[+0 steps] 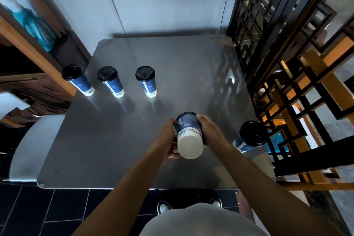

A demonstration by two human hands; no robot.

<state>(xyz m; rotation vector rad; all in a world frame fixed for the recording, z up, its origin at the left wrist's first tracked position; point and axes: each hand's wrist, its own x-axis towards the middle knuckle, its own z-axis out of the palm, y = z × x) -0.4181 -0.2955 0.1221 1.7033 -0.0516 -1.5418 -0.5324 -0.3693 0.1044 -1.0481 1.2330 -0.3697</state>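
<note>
Cup [188, 130] (tapered, paper) gripped: left hand [169, 137], right hand [209, 128].

Table [191, 74]: smooth grey top, metal by its look, with a semi-gloss finish that mirrors the standing cups [147, 84] and the lattice screen [287, 82]. Tipped cup [188, 130]: paper, printed blue wall with a low sheen and a plain white matt base; the standing cups are the same paper, their lids [145, 73] smooth black plastic, faintly glossy. Lattice screen: wood, dark-coated faces, orange-brown edges; floor tiles [57, 210]: dark, smooth, slightly shiny.
</note>
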